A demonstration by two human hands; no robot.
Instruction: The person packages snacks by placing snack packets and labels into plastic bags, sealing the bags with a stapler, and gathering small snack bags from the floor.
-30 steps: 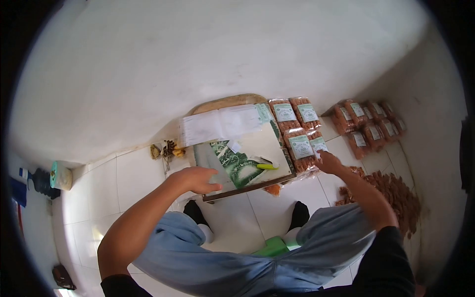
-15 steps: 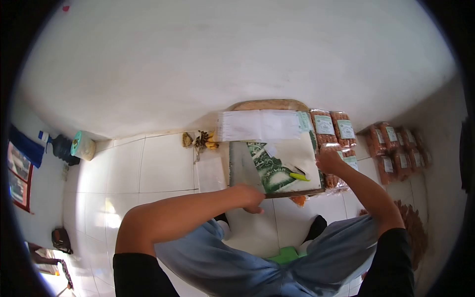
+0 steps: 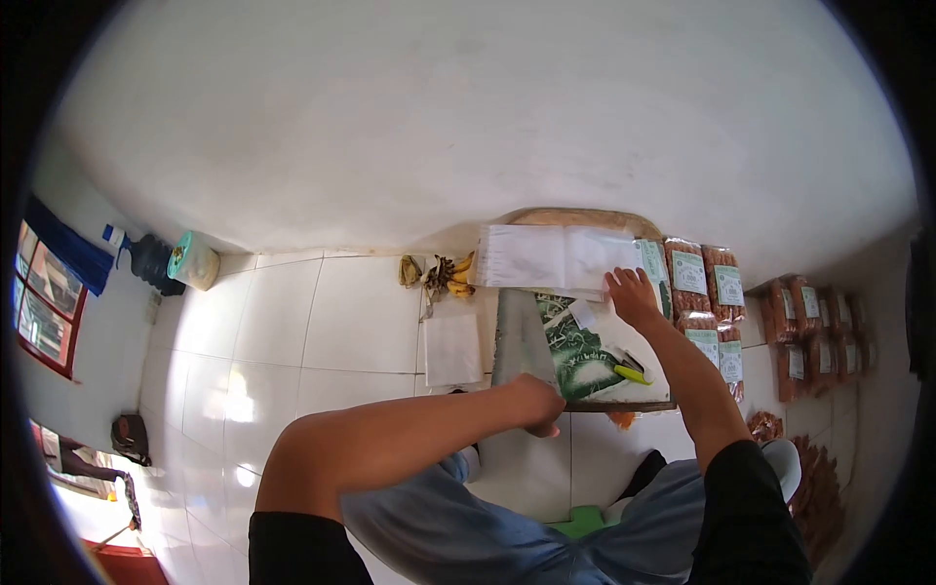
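My right hand (image 3: pixel 634 297) lies with fingers spread at the right end of a stack of clear plastic bags (image 3: pixel 546 255), beside green-and-white labels (image 3: pixel 651 261). My left hand (image 3: pixel 536 404) is curled at the front edge of a low work surface (image 3: pixel 614 341); what its fingers hold, if anything, is hidden. A green-and-white printed sheet (image 3: pixel 577 366) covers part of that surface. On it are a yellow-green cutter (image 3: pixel 632 374) with a dark tool partly beside it, and a small white paper (image 3: pixel 582 313).
Labelled packs of brown food (image 3: pixel 688 273) stand right of the work surface, with more packs (image 3: pixel 788 310) farther right. Bananas (image 3: pixel 460 277) and a clear plastic stack (image 3: pixel 452 349) lie on the floor at left. A green stool (image 3: pixel 582 522) shows between the legs. A wall rises behind.
My right hand has moved from the packs at the right edge, up and left onto the plastic bags. My left hand stays curled at the front edge. The whole view has shifted.
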